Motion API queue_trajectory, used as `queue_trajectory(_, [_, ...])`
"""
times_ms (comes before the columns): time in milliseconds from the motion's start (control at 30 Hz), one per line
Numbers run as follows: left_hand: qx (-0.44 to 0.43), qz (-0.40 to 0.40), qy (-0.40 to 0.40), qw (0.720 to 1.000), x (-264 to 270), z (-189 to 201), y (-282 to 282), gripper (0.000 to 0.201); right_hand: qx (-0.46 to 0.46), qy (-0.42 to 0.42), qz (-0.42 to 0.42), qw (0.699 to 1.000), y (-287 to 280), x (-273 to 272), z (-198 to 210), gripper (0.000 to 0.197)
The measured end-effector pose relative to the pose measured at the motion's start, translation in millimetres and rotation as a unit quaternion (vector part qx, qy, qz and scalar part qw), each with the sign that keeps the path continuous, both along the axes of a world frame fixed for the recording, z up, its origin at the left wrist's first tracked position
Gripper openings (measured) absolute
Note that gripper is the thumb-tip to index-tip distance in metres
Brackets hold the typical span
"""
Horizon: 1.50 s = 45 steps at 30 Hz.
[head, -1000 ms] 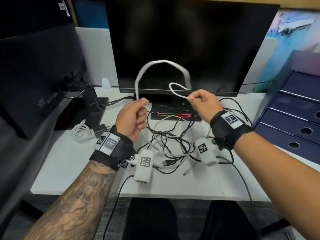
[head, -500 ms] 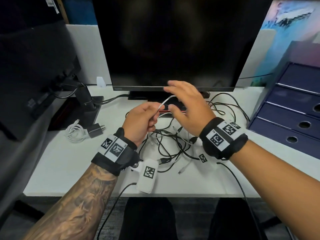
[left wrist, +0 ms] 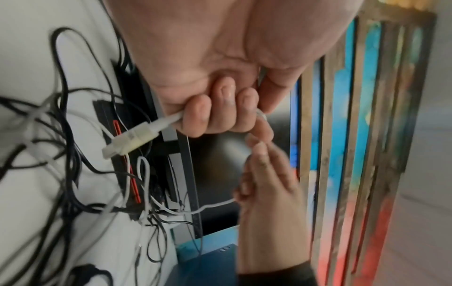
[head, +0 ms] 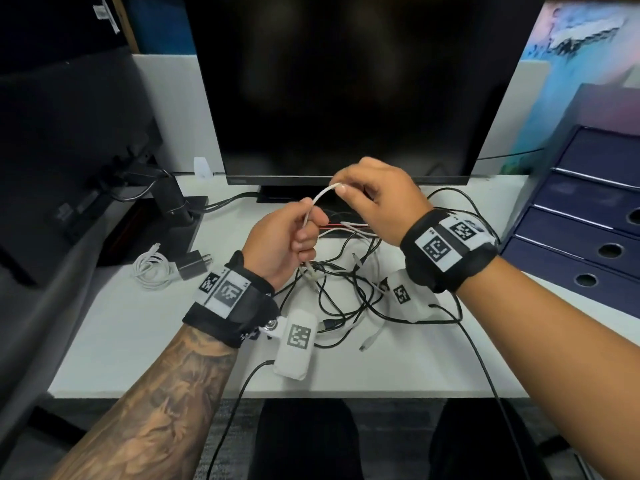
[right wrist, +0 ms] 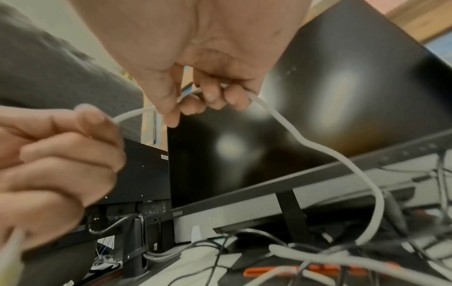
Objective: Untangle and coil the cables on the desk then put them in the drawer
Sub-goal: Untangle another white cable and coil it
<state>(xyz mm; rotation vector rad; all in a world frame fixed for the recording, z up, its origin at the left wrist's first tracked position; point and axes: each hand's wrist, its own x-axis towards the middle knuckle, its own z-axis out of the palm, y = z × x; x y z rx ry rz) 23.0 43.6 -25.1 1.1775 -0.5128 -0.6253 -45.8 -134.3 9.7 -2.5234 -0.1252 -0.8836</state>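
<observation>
Left hand (head: 284, 242): bare; forearm behind it tattooed in dark ink. Black fabric wrist strap (head: 228, 303) with white panel, two square black-and-white code markers. White camera pod (head: 294, 344) under the wrist, one code marker on it, metal screw at its mount, thin black cable (head: 225, 424) trailing back.

Right hand (head: 377, 199): bare; forearm unmarked. Matching black strap (head: 450, 251), two markers. White pod (head: 405, 296) below it.

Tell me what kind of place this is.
Most likely an office workstation. A large dark monitor stands on a white desk, a blue drawer unit sits at the right, and both hands work a white cable above a tangle of cables.
</observation>
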Motion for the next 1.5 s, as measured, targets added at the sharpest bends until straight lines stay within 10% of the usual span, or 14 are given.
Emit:
queue_trajectory(300, [0.008, -0.035, 0.029, 0.999, 1, 1, 4, 0.027, 0.047, -0.022, -0.081, 0.995, 3, 14, -12, 0.021])
queue_trajectory(533, [-0.136, -0.073, 0.082, 0.985, 6, 10, 8, 0.024, 0.095, 0.119, -0.015, 0.988, 14, 11, -36, 0.023])
queue_trajectory(1100, [-0.286, 0.080, 0.192, 0.935, 25, -13, 8, 0.021, 0.022, 0.324, 0.071, 0.943, 39, -2, -55, 0.031])
queue_trajectory(1333, [-0.109, 0.140, -0.009, 0.984, 21, -19, 6, 0.020, -0.096, 0.231, 0.052, 0.967, 37, -8, -38, 0.035])
queue_trajectory(1500, [0.056, 0.150, -0.233, 0.959, 7, -19, 0, 0.028, -0.148, 0.167, 0.050, 0.973, 38, -12, -13, 0.019])
